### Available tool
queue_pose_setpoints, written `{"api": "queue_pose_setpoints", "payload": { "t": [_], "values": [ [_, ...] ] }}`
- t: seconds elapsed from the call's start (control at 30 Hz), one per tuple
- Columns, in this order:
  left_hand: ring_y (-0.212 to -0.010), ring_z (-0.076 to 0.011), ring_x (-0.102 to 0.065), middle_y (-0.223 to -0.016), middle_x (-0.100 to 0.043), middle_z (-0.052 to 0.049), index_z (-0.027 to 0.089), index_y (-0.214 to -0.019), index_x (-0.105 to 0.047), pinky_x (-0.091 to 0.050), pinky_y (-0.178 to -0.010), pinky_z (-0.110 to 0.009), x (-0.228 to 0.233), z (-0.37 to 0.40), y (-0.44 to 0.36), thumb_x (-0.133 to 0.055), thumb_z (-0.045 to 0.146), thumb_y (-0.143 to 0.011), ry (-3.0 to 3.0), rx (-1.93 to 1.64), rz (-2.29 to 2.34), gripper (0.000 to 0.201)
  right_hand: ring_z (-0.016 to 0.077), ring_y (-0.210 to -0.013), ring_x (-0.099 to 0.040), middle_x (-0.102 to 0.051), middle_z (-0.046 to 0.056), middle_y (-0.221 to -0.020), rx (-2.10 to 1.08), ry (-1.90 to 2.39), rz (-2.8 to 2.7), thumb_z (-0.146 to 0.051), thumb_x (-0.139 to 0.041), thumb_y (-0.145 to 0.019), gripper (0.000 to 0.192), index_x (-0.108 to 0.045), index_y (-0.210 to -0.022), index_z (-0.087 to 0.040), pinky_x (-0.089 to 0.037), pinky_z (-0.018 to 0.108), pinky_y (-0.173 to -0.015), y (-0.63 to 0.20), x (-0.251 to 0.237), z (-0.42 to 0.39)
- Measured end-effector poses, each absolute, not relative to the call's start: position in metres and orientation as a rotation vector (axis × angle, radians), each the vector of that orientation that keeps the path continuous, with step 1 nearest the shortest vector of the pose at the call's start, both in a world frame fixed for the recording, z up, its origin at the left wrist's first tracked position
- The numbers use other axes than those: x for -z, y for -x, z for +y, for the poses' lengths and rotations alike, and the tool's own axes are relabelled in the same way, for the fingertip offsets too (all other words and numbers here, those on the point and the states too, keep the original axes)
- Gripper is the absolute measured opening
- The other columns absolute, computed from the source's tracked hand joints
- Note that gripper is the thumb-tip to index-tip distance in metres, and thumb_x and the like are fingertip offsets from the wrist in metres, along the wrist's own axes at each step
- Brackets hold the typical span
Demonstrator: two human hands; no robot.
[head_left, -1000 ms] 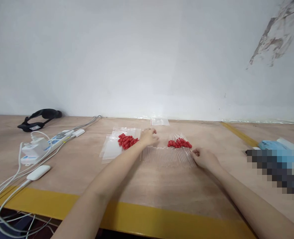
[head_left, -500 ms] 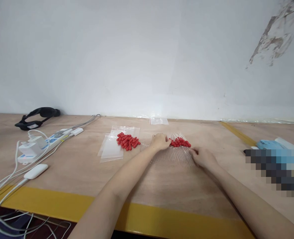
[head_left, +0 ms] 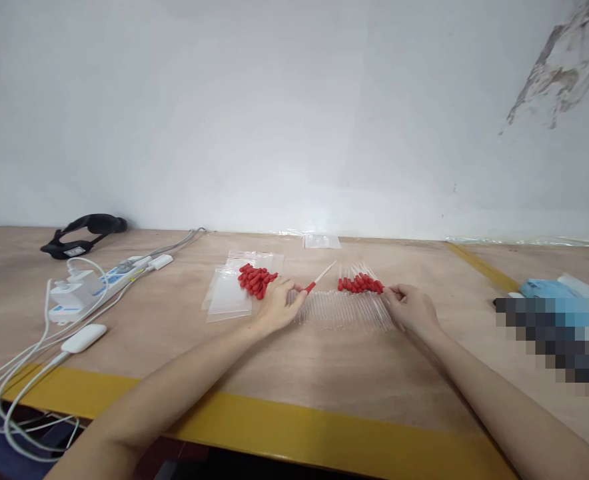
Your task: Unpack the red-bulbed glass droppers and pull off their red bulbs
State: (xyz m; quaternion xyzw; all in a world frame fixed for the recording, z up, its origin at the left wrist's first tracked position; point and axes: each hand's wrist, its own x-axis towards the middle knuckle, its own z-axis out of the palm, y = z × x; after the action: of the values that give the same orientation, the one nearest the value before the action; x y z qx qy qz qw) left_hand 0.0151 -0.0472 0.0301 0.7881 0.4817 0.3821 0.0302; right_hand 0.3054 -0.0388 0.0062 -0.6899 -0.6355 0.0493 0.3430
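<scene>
My left hand (head_left: pixel 280 301) pinches a dropper (head_left: pixel 311 288) by its red rubber bulb; the thin pale tube points up and to the right. Just behind that hand, loose red rubber bulbs (head_left: pixel 255 280) lie heaped on clear zip bags (head_left: pixel 229 298). My right hand (head_left: pixel 410 307) is closed at the right end of a row of clear thin tubes (head_left: pixel 344 310); what its fingertips grip is hidden. Beside those fingertips lies a group of red-bulbed droppers (head_left: pixel 359 283), tubes pointing away from me.
A white power strip (head_left: pixel 119 270) with chargers and cables is on the left, near a white oblong device (head_left: pixel 83 339) and a black headband (head_left: pixel 84 235). A small clear bag (head_left: pixel 322 242) lies by the wall. A blue package (head_left: pixel 544 289) sits at right, beside a blurred-out area.
My left hand has moved left from the red-bulbed group and now has a dropper in it. The right hand stays at the row's right end. The view has shifted slightly.
</scene>
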Motion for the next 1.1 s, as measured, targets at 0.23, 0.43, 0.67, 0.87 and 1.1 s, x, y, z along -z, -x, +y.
{"api": "queue_pose_setpoints", "payload": {
  "t": [0.23,0.43,0.67,0.87,1.1],
  "values": [
    [-0.081,-0.0174,-0.051,-0.085,-0.060,-0.004,0.018,-0.082,-0.057,-0.036,-0.076,-0.035,-0.014,-0.084,0.016,-0.049,0.027,-0.079,-2.839,-1.146,1.258,0.012,0.0201,-0.095,-0.051,-0.060,0.008,-0.102,0.432,1.089,-1.998,-0.035,-0.046,-0.083,0.030,-0.059,-0.105,-0.021,-0.029,0.036,-0.085,-0.252,-0.014,-0.069],
    [-0.081,-0.0166,-0.052,-0.087,-0.062,-0.004,0.019,-0.084,-0.057,-0.036,-0.079,-0.036,-0.012,-0.088,0.006,-0.049,0.025,-0.080,-2.966,-1.090,1.108,0.011,0.0150,-0.081,-0.053,-0.064,0.002,-0.078,0.557,0.800,-2.305,-0.026,-0.045,-0.085,0.020,-0.060,-0.099,-0.021,-0.021,0.040,-0.091,-0.216,-0.003,-0.084],
    [-0.099,-0.0203,-0.049,-0.105,-0.057,-0.008,0.018,-0.106,-0.052,-0.039,-0.085,-0.036,-0.010,-0.088,-0.006,-0.051,0.032,-0.080,-3.007,-1.066,0.949,0.029,0.0128,-0.068,-0.049,-0.060,0.001,-0.067,0.420,0.811,-2.304,-0.021,-0.042,-0.086,0.019,-0.060,-0.085,-0.018,-0.026,0.034,-0.081,-0.209,0.011,-0.083],
    [-0.089,-0.0162,-0.054,-0.088,-0.061,-0.005,0.018,-0.091,-0.055,-0.042,-0.082,-0.033,-0.010,-0.088,-0.011,-0.041,0.023,-0.086,-3.125,-0.938,0.902,0.016,0.0122,-0.066,-0.047,-0.060,0.002,-0.068,0.351,0.765,-2.358,-0.018,-0.038,-0.086,0.021,-0.059,-0.082,-0.016,-0.026,0.031,-0.075,-0.204,0.010,-0.088],
    [-0.089,-0.0168,-0.053,-0.085,-0.060,-0.005,0.017,-0.085,-0.055,-0.035,-0.090,-0.037,-0.014,-0.091,-0.011,-0.035,0.024,-0.087,-3.157,-0.784,0.956,0.021,0.0110,-0.063,-0.043,-0.056,-0.001,-0.062,0.431,0.700,-2.326,-0.019,-0.042,-0.086,0.018,-0.059,-0.082,-0.018,-0.024,0.030,-0.070,-0.205,0.007,-0.089]
  ]
}}
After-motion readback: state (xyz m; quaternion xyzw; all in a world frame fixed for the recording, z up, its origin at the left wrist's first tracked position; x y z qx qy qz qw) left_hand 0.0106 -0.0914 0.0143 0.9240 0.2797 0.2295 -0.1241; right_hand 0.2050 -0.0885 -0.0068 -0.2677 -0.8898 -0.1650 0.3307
